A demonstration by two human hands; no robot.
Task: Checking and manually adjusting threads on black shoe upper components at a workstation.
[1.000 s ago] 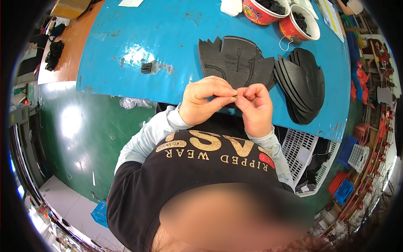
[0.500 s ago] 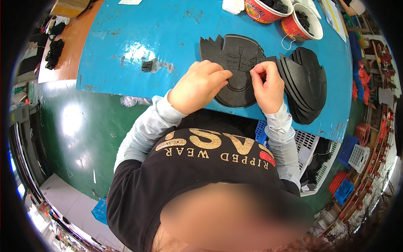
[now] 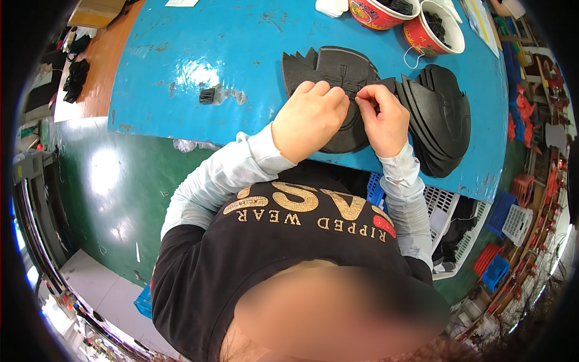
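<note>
A black moulded sheet (image 3: 350, 59) with a jagged left edge and a rounded near end lies flat on the blue table. Over its middle, my left hand (image 3: 310, 120) is closed, fingers curled, its fingertips mostly hidden from view. Close beside it, my right hand (image 3: 384, 119) pinches thumb and forefinger together above the sheet's right side. Whatever is between the fingers of either hand is too small or hidden to make out. To the right of my right hand, a stack of similar black moulded pieces (image 3: 443, 114) rests fanned out near the table's edge.
Two red paper bowls, one tipped (image 3: 416, 41) and one behind it (image 3: 371, 18), hold small black strips. A small bundle of black strips (image 3: 207, 95) lies left on the blue table (image 3: 163, 114). White crates (image 3: 437, 211) stand below the right edge.
My left hand has moved right across the sheet, closer to my right hand. My right hand has shifted only slightly, still pinched.
</note>
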